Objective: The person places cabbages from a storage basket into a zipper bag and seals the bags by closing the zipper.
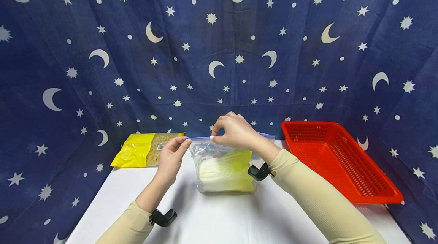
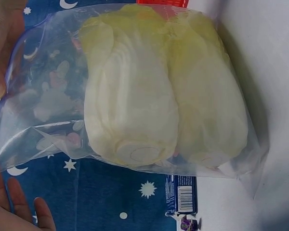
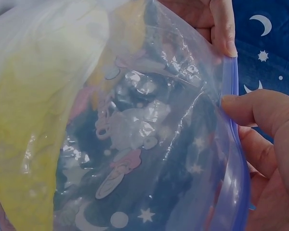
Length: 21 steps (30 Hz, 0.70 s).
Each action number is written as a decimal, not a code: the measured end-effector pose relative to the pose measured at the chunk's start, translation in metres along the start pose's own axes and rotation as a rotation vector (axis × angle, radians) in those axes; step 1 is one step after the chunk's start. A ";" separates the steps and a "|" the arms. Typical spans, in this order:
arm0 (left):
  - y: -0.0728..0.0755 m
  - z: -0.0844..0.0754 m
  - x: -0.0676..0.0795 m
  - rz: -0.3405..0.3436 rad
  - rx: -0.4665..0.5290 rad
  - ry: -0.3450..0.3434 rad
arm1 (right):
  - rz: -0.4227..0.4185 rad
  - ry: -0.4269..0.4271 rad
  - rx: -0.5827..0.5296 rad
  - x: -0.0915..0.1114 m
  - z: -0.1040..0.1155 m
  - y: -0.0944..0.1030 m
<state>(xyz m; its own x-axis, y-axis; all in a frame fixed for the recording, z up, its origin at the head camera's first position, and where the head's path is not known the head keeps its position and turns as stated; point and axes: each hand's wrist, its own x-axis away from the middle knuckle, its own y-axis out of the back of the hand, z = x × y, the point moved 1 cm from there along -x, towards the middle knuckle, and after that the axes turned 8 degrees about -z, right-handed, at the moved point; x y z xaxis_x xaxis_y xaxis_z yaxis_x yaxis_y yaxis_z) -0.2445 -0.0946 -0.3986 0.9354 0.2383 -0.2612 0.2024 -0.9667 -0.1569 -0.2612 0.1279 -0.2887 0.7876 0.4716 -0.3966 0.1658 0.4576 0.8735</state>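
A clear zip bag (image 1: 226, 173) with a purple zip strip (image 2: 12, 67) stands upright on the white table. Inside it are two napa cabbages (image 2: 130, 96), pale at the base and yellow-green at the leaves. My left hand (image 1: 172, 156) pinches the top left corner of the bag between thumb and fingers. Close beside it, my right hand (image 1: 236, 132) pinches the white slider (image 1: 212, 138) on the zip, toward the left end. In the right wrist view, the thumb of the right hand (image 3: 274, 120) presses on the strip, below the left hand's fingertips (image 3: 229, 43).
A yellow packet (image 1: 133, 151) with a see-through section lies at the back left. A red plastic basket (image 1: 328, 152) stands at the right. Behind is a blue curtain (image 1: 191, 38) with moons and stars. A small blue box (image 2: 185, 192) with a barcode shows in the left wrist view.
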 end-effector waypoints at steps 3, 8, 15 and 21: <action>0.000 0.000 0.000 -0.001 0.003 -0.001 | 0.003 -0.002 -0.002 0.000 -0.001 0.000; 0.000 0.000 -0.001 -0.007 0.030 0.007 | 0.006 -0.012 -0.020 -0.002 -0.003 -0.002; 0.001 0.001 -0.001 -0.033 0.053 0.030 | 0.025 -0.029 -0.035 -0.003 -0.002 -0.003; 0.002 0.003 0.000 -0.031 0.051 0.030 | 0.019 -0.035 -0.041 -0.002 -0.001 -0.006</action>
<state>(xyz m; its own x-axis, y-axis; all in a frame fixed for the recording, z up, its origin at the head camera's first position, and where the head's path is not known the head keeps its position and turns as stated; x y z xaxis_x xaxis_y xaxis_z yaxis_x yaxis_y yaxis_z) -0.2446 -0.0966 -0.4015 0.9372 0.2648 -0.2269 0.2176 -0.9525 -0.2131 -0.2648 0.1249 -0.2931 0.8109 0.4541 -0.3691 0.1268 0.4793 0.8684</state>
